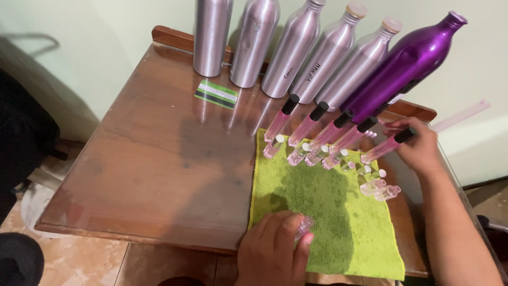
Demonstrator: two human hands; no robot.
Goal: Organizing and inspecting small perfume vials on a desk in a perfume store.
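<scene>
My left hand rests on the near edge of a green cloth and grips a small clear vial. My right hand reaches to the cloth's far right corner and holds a tall pink tube with a black cap, standing it on the table. Several more pink capped tubes stand in a row along the cloth's far edge. Several small clear vials with white tops stand or lie on the cloth in front of them.
Several silver metal bottles and a purple one line the back of the wooden table. A green striped card lies near them. A thin clear stick pokes out at right. A wall stands close behind.
</scene>
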